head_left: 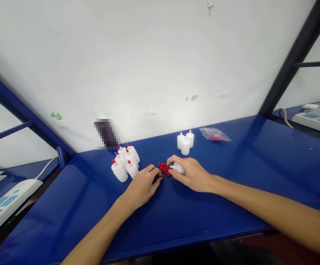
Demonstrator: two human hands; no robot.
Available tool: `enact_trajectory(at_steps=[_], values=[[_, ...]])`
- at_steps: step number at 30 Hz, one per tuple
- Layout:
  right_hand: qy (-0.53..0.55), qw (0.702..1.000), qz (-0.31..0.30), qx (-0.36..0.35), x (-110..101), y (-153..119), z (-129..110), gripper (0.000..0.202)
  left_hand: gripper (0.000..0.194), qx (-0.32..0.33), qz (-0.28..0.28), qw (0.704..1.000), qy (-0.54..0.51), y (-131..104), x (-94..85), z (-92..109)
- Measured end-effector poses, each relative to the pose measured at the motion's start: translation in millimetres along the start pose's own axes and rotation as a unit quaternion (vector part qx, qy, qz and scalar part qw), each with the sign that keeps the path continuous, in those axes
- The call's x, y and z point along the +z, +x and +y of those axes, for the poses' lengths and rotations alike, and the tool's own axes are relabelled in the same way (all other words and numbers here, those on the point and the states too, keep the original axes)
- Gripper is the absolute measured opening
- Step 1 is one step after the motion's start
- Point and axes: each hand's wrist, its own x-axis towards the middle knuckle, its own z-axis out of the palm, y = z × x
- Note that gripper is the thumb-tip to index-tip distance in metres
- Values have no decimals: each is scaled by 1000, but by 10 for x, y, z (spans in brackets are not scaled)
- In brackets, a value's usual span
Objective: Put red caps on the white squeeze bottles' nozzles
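Observation:
My right hand (194,173) is closed round a white bottle (178,168) lying tilted, its nozzle pointing left. Beside it on the blue table is a small pile of red caps (164,169). At the pile's left edge my left hand (144,184) pinches with thumb and forefinger; a bit of red shows at the fingertips, probably a cap, mostly hidden. Several white bottles with red tips (119,171) stand left of my left hand. Farther back, beyond my right hand, three white bottles without red tips (185,146) stand together.
A clear plastic bag (215,134) with red pieces lies at the table's back right. The white wall rises behind the blue table (198,217). Power strips lie at the far left (9,200) and far right (318,121), beyond the bed-like metal posts.

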Motion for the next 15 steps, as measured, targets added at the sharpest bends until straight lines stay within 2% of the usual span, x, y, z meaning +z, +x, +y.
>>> enact_trajectory(at_steps=[3, 6, 15], values=[[6, 1000, 1, -26, -3, -8, -7, 16, 13, 37, -6, 999, -20, -11, 1, -4], [-6, 1000, 6, -12, 9, -7, 13, 19, 15, 58, -4, 998, -4, -15, -14, -6], [-29, 999, 1, -14, 42, -18, 16, 16, 27, 53, -21, 998, 10, -36, -56, -63]])
